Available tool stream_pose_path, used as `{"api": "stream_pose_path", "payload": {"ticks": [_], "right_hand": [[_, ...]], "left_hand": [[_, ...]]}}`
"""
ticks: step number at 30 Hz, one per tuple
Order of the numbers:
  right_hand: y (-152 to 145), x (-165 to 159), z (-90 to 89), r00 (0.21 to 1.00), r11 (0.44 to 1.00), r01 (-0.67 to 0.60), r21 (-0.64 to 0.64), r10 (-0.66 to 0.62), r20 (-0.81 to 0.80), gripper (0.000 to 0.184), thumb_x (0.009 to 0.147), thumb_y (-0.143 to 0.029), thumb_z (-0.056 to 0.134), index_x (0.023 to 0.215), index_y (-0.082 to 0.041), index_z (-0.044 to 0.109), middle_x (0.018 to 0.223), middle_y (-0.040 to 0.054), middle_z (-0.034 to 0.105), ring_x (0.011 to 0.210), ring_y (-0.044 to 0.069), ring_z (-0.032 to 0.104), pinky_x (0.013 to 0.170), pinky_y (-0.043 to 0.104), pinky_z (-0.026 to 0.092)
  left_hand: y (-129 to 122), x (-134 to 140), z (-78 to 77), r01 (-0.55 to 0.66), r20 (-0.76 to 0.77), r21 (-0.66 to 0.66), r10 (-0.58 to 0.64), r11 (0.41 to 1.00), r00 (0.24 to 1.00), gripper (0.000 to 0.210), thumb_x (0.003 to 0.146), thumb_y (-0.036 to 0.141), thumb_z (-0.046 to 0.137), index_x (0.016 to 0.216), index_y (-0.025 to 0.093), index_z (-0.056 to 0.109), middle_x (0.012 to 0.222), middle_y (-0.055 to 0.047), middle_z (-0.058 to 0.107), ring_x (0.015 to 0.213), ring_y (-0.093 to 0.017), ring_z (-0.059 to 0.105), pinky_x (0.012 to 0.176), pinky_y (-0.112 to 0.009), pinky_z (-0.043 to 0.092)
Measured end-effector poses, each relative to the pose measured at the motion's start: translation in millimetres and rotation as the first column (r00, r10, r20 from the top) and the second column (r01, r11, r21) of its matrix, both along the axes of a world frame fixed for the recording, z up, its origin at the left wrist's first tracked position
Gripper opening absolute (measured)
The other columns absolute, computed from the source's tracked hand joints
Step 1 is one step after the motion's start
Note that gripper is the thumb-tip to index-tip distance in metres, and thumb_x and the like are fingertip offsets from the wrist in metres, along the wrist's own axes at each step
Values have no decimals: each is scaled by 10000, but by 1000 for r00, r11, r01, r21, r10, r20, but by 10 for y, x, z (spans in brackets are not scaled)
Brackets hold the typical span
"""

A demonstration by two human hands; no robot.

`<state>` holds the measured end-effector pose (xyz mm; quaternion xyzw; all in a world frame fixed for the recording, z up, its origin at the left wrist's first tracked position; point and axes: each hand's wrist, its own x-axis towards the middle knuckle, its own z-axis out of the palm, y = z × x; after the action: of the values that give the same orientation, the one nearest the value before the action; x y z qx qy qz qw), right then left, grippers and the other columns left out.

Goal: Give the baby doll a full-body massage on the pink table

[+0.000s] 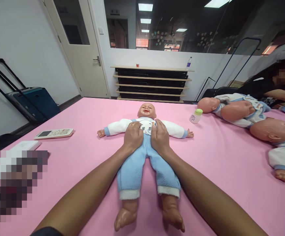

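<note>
A baby doll (146, 141) lies on its back on the pink table cover, head away from me and feet towards me. It wears a white top with a cartoon face and light blue trousers; both its arms stretch out sideways. My left hand (133, 135) is closed round the left side of the doll's waist. On the opposite side my right hand (160, 135) grips the waist too, its thumb on the front of the top. The fingers beneath the doll's sides are partly hidden.
A small bottle with a green cap (195, 116) stands right of the doll. Several other dolls (238, 110) lie at the right, near a person (262, 88). A remote control (54, 133) and a white box (26, 146) lie at the left. Shelves (152, 78) stand behind the table.
</note>
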<state>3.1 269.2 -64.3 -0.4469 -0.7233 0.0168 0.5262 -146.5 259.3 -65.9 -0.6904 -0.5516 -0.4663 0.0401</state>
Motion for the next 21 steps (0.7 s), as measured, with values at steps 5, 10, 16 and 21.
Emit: {"api": "stream_pose_path", "payload": {"ticks": [5, 10, 16, 21], "right_hand": [[-71, 0, 64, 990, 983, -139, 122, 134, 46, 262, 914, -219, 465, 1113, -150, 622, 1109, 131, 651, 1090, 251, 578, 994, 439, 479], [-107, -6, 138, 899, 917, -397, 48, 377, 224, 186, 887, -165, 485, 946, -189, 660, 974, 78, 676, 967, 212, 613, 917, 374, 511], [-34, -53, 184, 847, 899, -435, -53, 429, 314, 323, 925, -170, 456, 1177, -204, 655, 1196, 77, 660, 1142, 203, 585, 1029, 389, 470], [25, -55, 144, 874, 941, -313, -127, 338, 348, 411, 956, -229, 438, 1345, -194, 566, 1381, 92, 566, 1301, 215, 495, 1156, 442, 345]], "left_hand": [[-40, 1, 25, -48, 26, 27, 48, 998, 999, 217, 849, 80, 449, 939, 198, 608, 975, -89, 623, 995, -250, 557, 931, -439, 471], [-105, 17, 67, -17, 81, 81, 11, 997, 997, 222, 884, 93, 413, 963, 208, 586, 973, -82, 597, 994, -240, 539, 911, -417, 463], [-198, 45, 128, 82, 27, 111, -85, 990, 996, 195, 942, 189, 399, 1013, 205, 580, 1011, -83, 600, 1012, -232, 532, 943, -410, 451], [-217, 48, 150, 132, -3, 108, -132, 985, 991, 212, 959, 235, 394, 1051, 205, 583, 1040, -86, 617, 1027, -233, 535, 961, -411, 443]]}}
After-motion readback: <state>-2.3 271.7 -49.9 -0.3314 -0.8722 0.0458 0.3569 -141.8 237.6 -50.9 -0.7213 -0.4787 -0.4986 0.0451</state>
